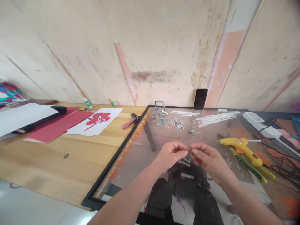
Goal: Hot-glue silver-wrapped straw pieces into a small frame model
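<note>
My left hand (174, 153) and my right hand (206, 157) meet fingertip to fingertip over the glass tabletop (136, 175). Both are pinched closed around something tiny that I cannot make out. Beyond them lie a heap of small silvery pieces (178, 123) and a few grey strips (194, 132). A bundle of thin silver wires (215, 119) is spread behind my right hand. To the right rests a yellow hot glue gun (243, 147) with a glue stick in its back, and green-handled pliers (248, 164) lie partly under it.
A phone (200, 99) leans against the wall. White glue sticks (184, 112) lie at the back. A power strip (262, 125) and black cables (284, 168) occupy the right side. On the wooden table (77, 162) are red paper (61, 123), a flower print (98, 120) and keys (134, 117).
</note>
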Demonstrator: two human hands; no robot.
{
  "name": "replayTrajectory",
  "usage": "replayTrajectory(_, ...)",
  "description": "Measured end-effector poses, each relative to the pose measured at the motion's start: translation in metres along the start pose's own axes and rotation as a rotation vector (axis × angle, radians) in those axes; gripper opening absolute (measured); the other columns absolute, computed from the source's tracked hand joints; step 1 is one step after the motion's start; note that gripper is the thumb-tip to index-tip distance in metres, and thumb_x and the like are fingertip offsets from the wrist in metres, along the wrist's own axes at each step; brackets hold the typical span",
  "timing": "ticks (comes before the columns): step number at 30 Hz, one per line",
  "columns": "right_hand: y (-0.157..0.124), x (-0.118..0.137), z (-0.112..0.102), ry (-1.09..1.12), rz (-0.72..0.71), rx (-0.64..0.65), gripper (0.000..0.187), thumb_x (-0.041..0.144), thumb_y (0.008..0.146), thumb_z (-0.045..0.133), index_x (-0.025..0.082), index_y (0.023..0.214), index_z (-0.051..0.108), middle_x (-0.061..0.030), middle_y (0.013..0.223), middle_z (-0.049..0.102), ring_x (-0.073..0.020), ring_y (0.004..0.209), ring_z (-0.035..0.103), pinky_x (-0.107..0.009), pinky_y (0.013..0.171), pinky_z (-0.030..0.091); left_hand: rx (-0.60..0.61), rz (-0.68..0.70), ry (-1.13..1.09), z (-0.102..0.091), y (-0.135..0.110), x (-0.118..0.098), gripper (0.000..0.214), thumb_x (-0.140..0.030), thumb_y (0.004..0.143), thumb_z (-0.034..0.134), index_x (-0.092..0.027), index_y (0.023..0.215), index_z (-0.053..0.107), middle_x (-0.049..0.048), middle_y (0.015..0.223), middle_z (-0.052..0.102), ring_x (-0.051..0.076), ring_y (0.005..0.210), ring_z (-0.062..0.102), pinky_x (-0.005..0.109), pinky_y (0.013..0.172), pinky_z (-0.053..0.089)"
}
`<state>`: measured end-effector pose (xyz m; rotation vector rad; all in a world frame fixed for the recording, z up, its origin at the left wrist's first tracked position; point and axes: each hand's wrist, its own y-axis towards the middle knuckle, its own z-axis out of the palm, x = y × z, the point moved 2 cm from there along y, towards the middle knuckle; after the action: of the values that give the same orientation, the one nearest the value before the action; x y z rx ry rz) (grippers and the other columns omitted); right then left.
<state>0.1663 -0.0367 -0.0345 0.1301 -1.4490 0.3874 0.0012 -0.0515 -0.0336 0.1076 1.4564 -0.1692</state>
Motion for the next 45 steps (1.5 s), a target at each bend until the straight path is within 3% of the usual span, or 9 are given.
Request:
replayTrajectory(5,-0.0032,0.0051,0.0015,-0.308,0.001,-0.005,0.030,0.045,0.068,0.070,0.019,0.081,0.065,0.0025,0.064,0.058,-0.0102,0.056,0.047,-0.024,0.054,0.037,-0.018,0.004,0.008,-0.0003,0.0006,0.0033,0.024,-0.032,0.071,0.071,-0.012,0.085,0.066,0.0029,0.075,0.063,0.011,0.067,0.054,0.023,0.066,0.042)
replayTrajectory(9,-0.0049,0.0089,-0.0005,-0.440,-0.045,-0.034,0.028,0.046,0.074,0.063,0.018,0.073,0.064,0.0039,0.057,0.054,-0.0097,0.056,0.044,-0.023,0.054,0.034,-0.014,0.010,-0.005,-0.0010,0.0012,0.0053,0.024,-0.031,0.071,0.072,-0.012,0.084,0.066,0.0024,0.074,0.063,0.010,0.065,0.054,0.023,0.065,0.042)
replayTrajectory(15,-0.0045,0.0090,-0.0033,-0.474,-0.106,-0.037,0.028,0.046,0.078,0.060,0.019,0.072,0.061,0.0041,0.057,0.051,-0.0095,0.055,0.041,-0.022,0.053,0.032,0.025,-0.008,-0.077,-0.0011,0.0011,0.0047,0.025,-0.032,0.070,0.073,-0.012,0.083,0.067,0.0024,0.073,0.063,0.010,0.065,0.054,0.023,0.067,0.042)
replayTrajectory(22,-0.0035,0.0065,-0.0041,-0.468,-0.094,0.010,0.030,0.047,0.078,0.058,0.018,0.070,0.060,0.0032,0.058,0.051,-0.0102,0.056,0.042,-0.023,0.054,0.033,0.033,-0.022,-0.140,-0.0037,0.0011,0.0023,0.036,-0.045,0.078,0.063,-0.011,0.087,0.071,0.0076,0.077,0.067,0.014,0.071,0.058,0.025,0.069,0.043)
replayTrajectory(29,-0.0029,0.0060,-0.0047,-0.492,-0.082,0.010,0.030,0.047,0.077,0.058,0.019,0.070,0.061,0.0030,0.059,0.052,-0.0112,0.058,0.044,-0.023,0.055,0.034,0.061,-0.080,-0.178,0.0003,0.0018,0.0044,0.033,-0.033,0.060,0.080,-0.012,0.082,0.068,0.0031,0.071,0.066,0.012,0.065,0.059,0.026,0.068,0.046)
replayTrajectory(36,-0.0044,0.0086,-0.0047,-0.490,-0.076,0.017,0.031,0.048,0.079,0.057,0.018,0.072,0.062,0.0030,0.060,0.052,-0.0107,0.059,0.043,-0.023,0.056,0.034,0.073,-0.105,-0.111,-0.0022,0.0017,0.0045,0.031,-0.032,0.063,0.078,-0.012,0.083,0.068,0.0038,0.070,0.066,0.012,0.064,0.060,0.026,0.069,0.047)
replayTrajectory(45,-0.0018,0.0054,-0.0047,-0.486,-0.097,0.009,0.032,0.049,0.079,0.057,0.018,0.072,0.062,0.0022,0.059,0.054,-0.0112,0.057,0.045,-0.024,0.055,0.035,0.052,-0.016,-0.061,-0.0023,0.0024,0.0068,0.029,-0.038,0.071,0.071,-0.011,0.077,0.068,0.0018,0.062,0.060,0.009,0.059,0.051,0.022,0.061,0.040)
